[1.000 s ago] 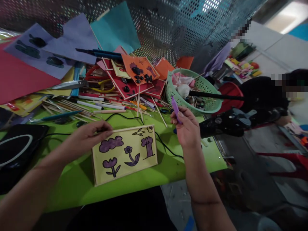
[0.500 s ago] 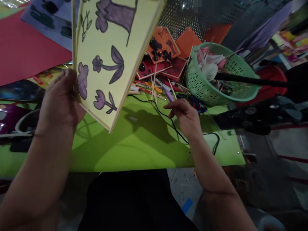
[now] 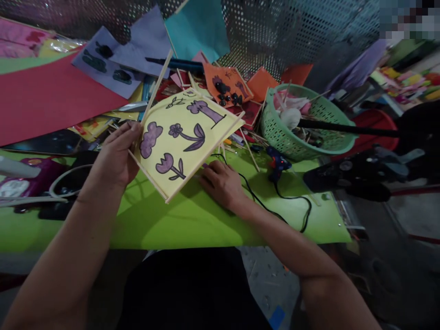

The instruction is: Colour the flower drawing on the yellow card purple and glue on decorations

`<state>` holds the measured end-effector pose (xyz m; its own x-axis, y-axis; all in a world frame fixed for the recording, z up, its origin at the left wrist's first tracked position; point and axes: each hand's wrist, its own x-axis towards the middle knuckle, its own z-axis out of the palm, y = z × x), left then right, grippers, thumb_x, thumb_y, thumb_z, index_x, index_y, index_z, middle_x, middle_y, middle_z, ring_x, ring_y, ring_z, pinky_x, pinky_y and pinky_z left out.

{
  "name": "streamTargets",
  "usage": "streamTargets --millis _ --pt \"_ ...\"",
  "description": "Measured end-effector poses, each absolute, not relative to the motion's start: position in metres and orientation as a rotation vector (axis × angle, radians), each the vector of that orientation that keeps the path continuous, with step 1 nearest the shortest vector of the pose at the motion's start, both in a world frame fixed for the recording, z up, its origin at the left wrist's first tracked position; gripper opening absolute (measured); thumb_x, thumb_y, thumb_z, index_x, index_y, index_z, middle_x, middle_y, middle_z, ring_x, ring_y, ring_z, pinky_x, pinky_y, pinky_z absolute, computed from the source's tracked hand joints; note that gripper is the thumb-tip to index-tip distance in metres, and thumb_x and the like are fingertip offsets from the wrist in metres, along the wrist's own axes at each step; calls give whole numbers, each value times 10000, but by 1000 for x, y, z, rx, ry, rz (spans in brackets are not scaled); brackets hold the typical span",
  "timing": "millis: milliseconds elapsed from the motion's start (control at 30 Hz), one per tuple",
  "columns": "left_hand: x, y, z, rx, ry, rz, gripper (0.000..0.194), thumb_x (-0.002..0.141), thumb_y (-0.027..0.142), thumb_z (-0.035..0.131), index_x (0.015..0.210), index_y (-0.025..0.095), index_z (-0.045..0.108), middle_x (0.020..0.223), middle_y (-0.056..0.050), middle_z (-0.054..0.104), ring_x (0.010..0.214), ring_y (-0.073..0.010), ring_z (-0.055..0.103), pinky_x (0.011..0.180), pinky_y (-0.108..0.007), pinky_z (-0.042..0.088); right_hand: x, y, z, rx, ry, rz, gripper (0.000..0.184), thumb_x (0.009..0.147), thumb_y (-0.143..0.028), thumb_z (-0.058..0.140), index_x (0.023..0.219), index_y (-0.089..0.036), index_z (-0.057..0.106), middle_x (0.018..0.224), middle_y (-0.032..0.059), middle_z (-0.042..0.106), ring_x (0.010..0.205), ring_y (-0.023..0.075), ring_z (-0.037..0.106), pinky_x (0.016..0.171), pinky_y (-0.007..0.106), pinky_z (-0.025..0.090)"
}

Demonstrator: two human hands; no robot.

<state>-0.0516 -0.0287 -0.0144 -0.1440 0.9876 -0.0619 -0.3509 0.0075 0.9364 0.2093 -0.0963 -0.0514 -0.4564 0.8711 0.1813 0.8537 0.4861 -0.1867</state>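
My left hand [image 3: 115, 158] grips the left edge of a yellow card [image 3: 184, 140] framed with thin wooden sticks and drawn with purple flowers, a cloud and a tree. The card is held tilted above the green table [image 3: 206, 220]. My right hand [image 3: 220, 182] rests on the table just under the card's lower right edge, fingers curled toward a small purple thing that is mostly hidden. A black cable [image 3: 271, 201] runs beside that hand to a blue glue gun [image 3: 277, 167].
A green mesh basket [image 3: 305, 123] with craft bits stands at the right, a black rod across it. Behind the card lie several coloured papers, orange cards, sticks and pens. A large red sheet [image 3: 44, 98] covers the left. Dark devices sit at the left edge.
The card was lifted off the table by my left hand, raised close to the camera, then lowered to a tilt. My right hand dropped from the air onto the table.
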Motion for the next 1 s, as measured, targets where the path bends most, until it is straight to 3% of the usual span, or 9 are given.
streamTargets --millis 167,267,333,467,567,833,1000 --pt "-57 -28 -14 846 1053 1411 74 842 253 764 845 210 703 757 15 720 649 -136 610 722 -328 559 237 -95 -44 -1510 -2253 25 126 1039 -287 636 1061 -233 748 1120 111 725 931 249 645 789 372 462" --pt "-58 -32 -11 910 1049 1274 203 752 316 820 772 208 649 615 31 619 508 -104 478 498 -265 416 273 -88 -36 -1536 -1926 36 71 991 -284 683 991 -232 730 1056 92 696 826 217 615 722 346 458" --pt "-56 -36 -10 1015 1054 1062 266 738 371 831 781 209 623 587 38 583 479 -99 444 454 -244 339 298 -82 -29 -1511 -1721 27 116 999 -307 656 927 -229 703 986 69 669 816 209 598 741 347 485" --pt "-48 -41 -12 1473 1127 549 217 841 385 731 898 196 641 720 21 644 643 -144 546 603 -257 416 328 -75 -18 -1464 -1493 -131 179 967 -387 708 893 -226 680 880 32 652 839 203 607 779 344 521" --pt "-38 -43 -20 1869 1261 354 227 913 402 611 898 181 660 818 -20 673 768 -195 588 708 -305 428 326 -77 -14 -1432 -1490 -165 201 975 -407 708 889 -228 679 857 20 660 820 189 608 785 338 525" --pt "-4 -44 -44 2273 1424 402 192 975 302 512 892 202 654 985 -134 711 937 -319 660 811 -424 491 308 -82 -14 -1355 -1596 -44 127 975 -343 721 916 -234 692 893 22 675 802 179 605 751 314 519" --pt "5 -52 -22 2509 1387 536 283 1015 313 555 1209 163 696 1333 -186 706 1286 -415 593 1107 -599 434 294 -86 -12 -1311 -1730 145 91 982 -292 716 919 -233 686 917 20 660 773 170 594 732 310 520"
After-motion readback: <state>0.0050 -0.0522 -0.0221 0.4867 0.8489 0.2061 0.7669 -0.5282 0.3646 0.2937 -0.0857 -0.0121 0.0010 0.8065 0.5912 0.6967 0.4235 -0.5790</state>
